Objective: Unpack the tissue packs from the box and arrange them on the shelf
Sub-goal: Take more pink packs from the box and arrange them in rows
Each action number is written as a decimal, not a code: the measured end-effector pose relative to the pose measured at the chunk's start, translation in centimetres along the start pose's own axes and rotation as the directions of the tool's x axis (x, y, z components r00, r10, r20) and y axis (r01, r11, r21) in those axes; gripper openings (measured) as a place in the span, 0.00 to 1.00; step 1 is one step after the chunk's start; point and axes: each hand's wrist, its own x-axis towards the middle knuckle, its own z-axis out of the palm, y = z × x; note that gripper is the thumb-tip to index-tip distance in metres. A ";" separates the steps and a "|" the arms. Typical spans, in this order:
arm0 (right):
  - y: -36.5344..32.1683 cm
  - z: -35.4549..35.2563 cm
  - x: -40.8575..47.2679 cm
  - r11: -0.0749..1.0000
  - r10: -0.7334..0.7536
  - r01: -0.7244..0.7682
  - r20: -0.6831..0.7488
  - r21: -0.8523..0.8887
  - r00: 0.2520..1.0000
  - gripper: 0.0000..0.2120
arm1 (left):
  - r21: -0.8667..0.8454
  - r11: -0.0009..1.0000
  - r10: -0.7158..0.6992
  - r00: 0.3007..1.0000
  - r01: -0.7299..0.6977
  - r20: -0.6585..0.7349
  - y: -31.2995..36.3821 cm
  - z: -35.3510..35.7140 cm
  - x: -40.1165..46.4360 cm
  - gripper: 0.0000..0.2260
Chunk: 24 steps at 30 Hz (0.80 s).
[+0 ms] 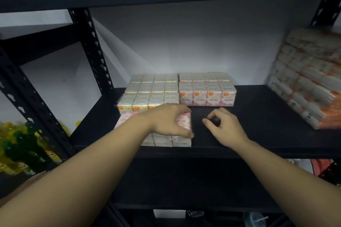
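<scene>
On the black shelf (249, 125) lie several wrapped tissue packs. A yellow-printed block (147, 90) sits at the back left and a pink-printed block (206, 92) at the back middle. At the shelf's front edge lies another pink pack (162, 141), and my left hand (169, 120) grips its right end, thumb at the front, fingers over the top. My right hand (223, 123) hovers just to the right of it over bare shelf, fingers loosely curled, holding nothing.
A tall blurred stack of orange-and-white tissue packs (306, 83) fills the shelf's right end. A black perforated upright (92, 49) stands at the left, with yellow-green goods (20, 145) beyond it. A cardboard edge (27, 184) shows at lower left. A lower shelf holds dim items.
</scene>
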 end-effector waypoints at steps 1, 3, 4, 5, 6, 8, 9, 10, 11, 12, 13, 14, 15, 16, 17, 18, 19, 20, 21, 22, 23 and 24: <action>-0.1 -0.1 -0.1 1.000 0.013 -0.013 -0.010 0.019 1.000 0.07 | 0.001 1.000 0.019 0.999 -0.019 0.026 -0.2 -0.4 -0.1 0.40; -0.3 -0.5 -0.5 0.999 0.029 -0.028 -0.015 0.046 0.999 0.06 | 0.002 0.999 0.039 0.999 -0.039 0.010 -0.2 -0.6 -0.1 0.41; -0.2 -0.8 -0.8 0.998 0.035 -0.034 -0.014 0.054 0.999 0.05 | -0.004 0.999 0.044 0.999 -0.044 -0.001 0.1 -0.5 0.0 0.41; -0.1 -1.2 -1.1 0.997 0.044 -0.043 -0.013 0.060 0.999 0.05 | -0.014 0.999 0.049 0.999 -0.049 -0.006 0.4 -0.3 0.2 0.41; 0.2 -1.6 -1.4 0.996 0.059 -0.057 -0.014 0.065 0.998 0.05 | -0.023 0.998 0.054 0.999 -0.054 -0.007 0.9 -0.1 0.5 0.41; 0.9 -2.7 -2.0 0.993 0.096 -0.094 -0.035 0.071 0.995 0.04 | -0.049 0.997 0.063 0.998 -0.063 -0.008 2.0 0.4 1.3 0.41; 1.4 -3.3 -2.4 0.991 0.115 -0.111 -0.054 0.074 0.992 0.04 | -0.063 0.996 0.068 0.998 -0.068 -0.008 2.7 0.7 1.9 0.41; 2.0 -4.0 -2.7 0.989 0.135 -0.129 -0.078 0.078 0.988 0.04 | -0.073 0.995 0.072 0.997 -0.073 -0.009 3.5 1.0 2.5 0.41; 2.6 -4.8 -3.2 0.985 0.158 -0.150 -0.104 0.082 0.982 0.04 | -0.078 0.994 0.076 0.997 -0.076 -0.009 4.3 1.3 3.3 0.42; 3.2 -5.6 -3.6 0.982 0.181 -0.171 -0.128 0.086 0.975 0.04 | -0.079 0.994 0.079 0.997 -0.080 -0.006 5.3 1.5 4.0 0.42; 3.8 -6.4 -4.2 0.977 0.203 -0.191 -0.151 0.090 0.967 0.04 | -0.077 0.993 0.085 0.996 -0.085 -0.002 6.2 1.8 4.8 0.42; 4.4 -7.2 -4.8 0.973 0.224 -0.210 -0.173 0.096 0.959 0.04 | -0.073 0.993 0.094 0.996 -0.093 0.002 7.2 2.0 5.6 0.41; 5.0 -8.0 -5.4 0.969 0.243 -0.226 -0.194 0.102 0.950 0.04 | -0.070 0.992 0.105 0.994 -0.104 0.006 8.1 2.3 6.4 0.41; 5.6 -8.8 -6.1 0.965 0.259 -0.241 -0.213 0.106 0.942 0.05 | -0.066 0.991 0.117 0.993 -0.117 0.006 9.0 2.6 7.2 0.40; 6.1 -9.6 -6.8 0.961 0.272 -0.254 -0.231 0.106 0.934 0.05 | -0.063 0.989 0.131 0.991 -0.131 0.000 9.9 2.8 7.9 0.39; 6.6 -10.2 -7.5 0.958 0.285 -0.268 -0.247 0.101 0.926 0.05 | -0.062 0.987 0.145 0.989 -0.145 -0.004 10.8 3.1 8.7 0.38; 7.1 -10.9 -8.1 0.954 0.299 -0.283 -0.260 0.096 0.918 0.05 | -0.066 0.985 0.159 0.987 -0.159 -0.005 11.8 3.2 9.4 0.38; 7.5 -11.4 -8.7 0.950 0.312 -0.298 -0.272 0.093 0.910 0.05 | -0.072 0.982 0.172 0.985 -0.172 -0.003 12.7 3.4 10.1 0.37; 7.9 -11.9 -9.2 0.945 0.326 -0.313 -0.279 0.091 0.903 0.05 | -0.080 0.980 0.181 0.983 -0.181 -0.003 13.5 3.6 10.8 0.37; 8.1 -12.3 -9.5 0.942 0.337 -0.324 -0.279 0.091 0.899 0.04 | -0.085 0.979 0.188 0.982 -0.188 -0.007 14.3 3.8 11.5 0.37; 8.3 -12.6 -9.8 0.938 0.346 -0.333 -0.275 0.095 0.897 0.04 | -0.092 0.976 0.197 0.980 -0.197 -0.013 15.0 3.9 12.0 0.37; 8.4 -12.8 -10.0 0.936 0.352 -0.336 -0.271 0.102 0.896 0.03 | -0.098 0.973 0.211 0.977 -0.211 -0.015 15.6 4.0 12.5 0.37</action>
